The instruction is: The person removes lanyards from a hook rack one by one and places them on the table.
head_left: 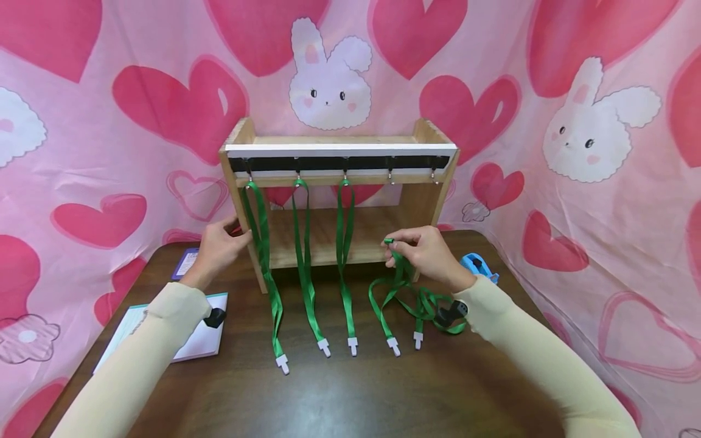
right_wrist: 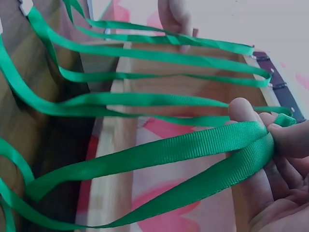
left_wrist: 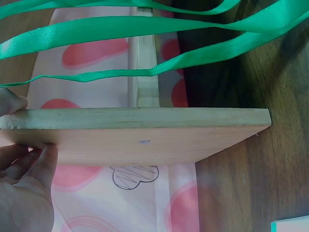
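Broadly, a pink cloth backdrop printed with hearts and white rabbits (head_left: pixel 164 36) surrounds a dark brown wooden worktop (head_left: pixel 339 401). On this stands a pale wooden rack (head_left: pixel 323 231), a black strip running along its white front edge. Three flat green ribbon lanyards (head_left: pixel 263 237) hang in a row from its left and middle hooks, white plastic clips (head_left: pixel 282 364) at their lower ends. A fourth green ribbon lanyard (right_wrist: pixel 193 147) is held up before the rack's right part; more green ribbon (head_left: pixel 429 298) lies looped beneath, and where one strap ends is hard to tell. The person's right hand (head_left: pixel 418 250) pinches the fourth lanyard where its two straps come together. The left hand (head_left: pixel 220 246) grips the rack's left side panel (left_wrist: pixel 120 145), thumb on one side, fingers on the other. Two small metal hooks (head_left: pixel 391 173) at the right carry no lanyard. The step in hand appears to be hanging the fourth lanyard; the next move seems to call for raising its loop, spreading it and slipping it over the left hook of that pair.
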A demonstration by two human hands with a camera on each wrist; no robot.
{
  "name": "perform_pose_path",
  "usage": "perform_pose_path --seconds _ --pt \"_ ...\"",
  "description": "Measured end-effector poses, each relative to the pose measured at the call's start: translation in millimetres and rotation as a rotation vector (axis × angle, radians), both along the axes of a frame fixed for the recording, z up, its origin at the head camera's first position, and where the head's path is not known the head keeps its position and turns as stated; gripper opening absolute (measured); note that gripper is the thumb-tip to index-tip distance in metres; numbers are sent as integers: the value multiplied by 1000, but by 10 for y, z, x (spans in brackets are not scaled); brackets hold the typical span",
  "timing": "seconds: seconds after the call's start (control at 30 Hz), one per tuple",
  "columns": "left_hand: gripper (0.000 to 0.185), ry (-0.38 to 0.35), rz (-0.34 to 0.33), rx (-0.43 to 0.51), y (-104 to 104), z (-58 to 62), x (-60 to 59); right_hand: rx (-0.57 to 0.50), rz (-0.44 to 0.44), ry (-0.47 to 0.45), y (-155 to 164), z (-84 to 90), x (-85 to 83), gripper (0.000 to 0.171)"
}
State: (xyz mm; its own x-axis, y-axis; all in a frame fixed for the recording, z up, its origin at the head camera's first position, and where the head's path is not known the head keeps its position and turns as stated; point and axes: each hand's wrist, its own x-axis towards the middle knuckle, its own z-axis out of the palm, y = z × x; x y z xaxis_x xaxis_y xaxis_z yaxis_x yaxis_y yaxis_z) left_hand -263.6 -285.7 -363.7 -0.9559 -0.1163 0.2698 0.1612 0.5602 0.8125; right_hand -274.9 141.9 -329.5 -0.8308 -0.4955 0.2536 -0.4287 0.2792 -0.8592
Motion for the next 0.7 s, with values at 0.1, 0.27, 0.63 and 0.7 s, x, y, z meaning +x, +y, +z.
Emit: perform_pose_path --seconds 0.1,0.27,0.63,0.7 --pt "61 5 -1 1 6 -1 10 4 21 -25 -22 -65 39 20" --pt "62 1 -9 14 3 -9 7 15 16 -90 -61 -173 106 21" --pt "61 17 0 15 6 -12 2 -157 -20 -309 -123 -494 165 28" --pt "61 23 -4 18 9 -7 1 -206 -36 -355 -128 -566 165 30"
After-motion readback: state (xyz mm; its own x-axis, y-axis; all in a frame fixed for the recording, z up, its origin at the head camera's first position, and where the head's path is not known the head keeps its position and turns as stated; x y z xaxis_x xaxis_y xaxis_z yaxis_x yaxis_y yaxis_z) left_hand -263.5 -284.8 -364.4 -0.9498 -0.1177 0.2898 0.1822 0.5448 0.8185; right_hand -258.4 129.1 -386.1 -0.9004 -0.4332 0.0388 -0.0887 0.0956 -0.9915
